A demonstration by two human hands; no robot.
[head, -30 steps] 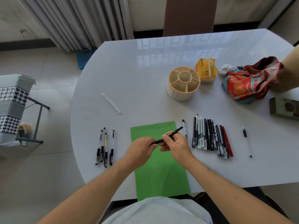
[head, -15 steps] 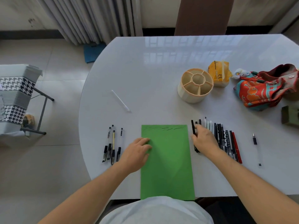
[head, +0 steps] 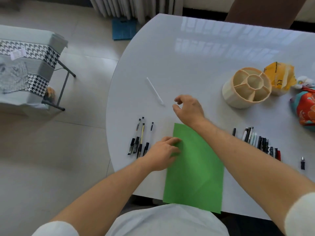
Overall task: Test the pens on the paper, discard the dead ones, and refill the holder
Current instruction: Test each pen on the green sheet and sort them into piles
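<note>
Head view: the right hand hangs over the white surface, its fingers loosely curled and holding nothing, just beside the near tip of a thin white pen that lies alone and slantwise. The left hand rests flat on the left edge of the green paper, fingers spread and pressing, gripping nothing.

The white pen looks very light, stiff and smooth, so I'd expect it to roll or skate on this glossy top if nudged. To my eye the safest hold is a pinch across the barrel near its middle, thumb against forefinger, not at the narrow tip.

The paper is thin and would slide freely, which is likely why the left hand pins it.

Four pens lie in a small group left of the paper, one with a yellow barrel. A bigger row of dark pens lies to the right, side by side and touching; picking one out of that row would call for lifting an end first. The cream holder stands upright farther right, its compartments looking empty.
</note>
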